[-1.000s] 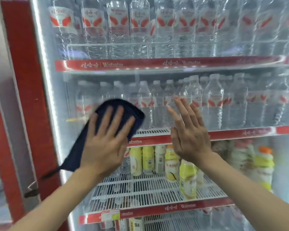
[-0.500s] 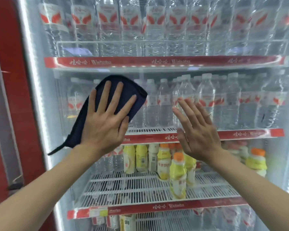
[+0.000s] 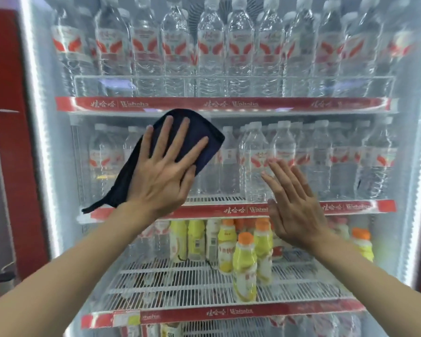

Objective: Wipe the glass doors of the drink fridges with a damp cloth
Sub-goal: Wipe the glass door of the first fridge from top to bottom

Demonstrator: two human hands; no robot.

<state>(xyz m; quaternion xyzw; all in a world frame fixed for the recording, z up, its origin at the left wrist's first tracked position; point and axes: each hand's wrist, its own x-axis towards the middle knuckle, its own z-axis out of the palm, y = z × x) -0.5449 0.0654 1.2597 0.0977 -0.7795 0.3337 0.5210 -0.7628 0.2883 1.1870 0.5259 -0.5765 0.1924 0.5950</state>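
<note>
Head view: my left hand presses the dark cloth flat on the glass door, fingers spread for contact. At four o'clock from it, my right hand rests open and empty, likely bracing the door.

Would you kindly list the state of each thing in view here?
Glass door: shut.
Cloth: pressed flat on the glass.
Left hand: open, fingers spread over the cloth.
Right hand: open, empty.
Water bottles: upright, capped.
Yellow bottles: upright, capped.

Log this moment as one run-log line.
step: wiping | left hand: flat on dark cloth against glass door | right hand: open, bare | level: middle water shelf
</note>
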